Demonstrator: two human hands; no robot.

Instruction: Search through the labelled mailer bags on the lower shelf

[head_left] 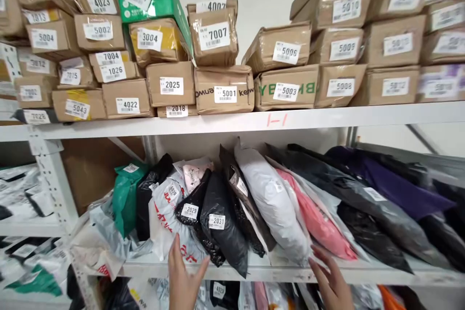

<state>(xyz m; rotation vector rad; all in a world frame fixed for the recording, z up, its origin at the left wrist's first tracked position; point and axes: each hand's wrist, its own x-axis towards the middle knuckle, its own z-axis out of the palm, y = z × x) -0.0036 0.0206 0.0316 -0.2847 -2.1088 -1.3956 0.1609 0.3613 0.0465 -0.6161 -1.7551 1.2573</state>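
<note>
My left hand is raised below the middle shelf, thumb and fingers apart, with nothing in it. Just above it lie a white parcel bag with red print, a black parcel bag labelled 2029 and a dark parcel bag labelled 2031. My right hand is by the shelf's front edge, fingers spread and holding nothing. Nearest to it are a plump light grey parcel bag and a pink parcel bag. Whether its fingertips touch the grey bag, I cannot tell.
Labelled cardboard boxes are stacked on the upper white shelf. Black and purple bags lean at the right of the middle shelf. A white upright post stands at left. More parcels fill the shelf below.
</note>
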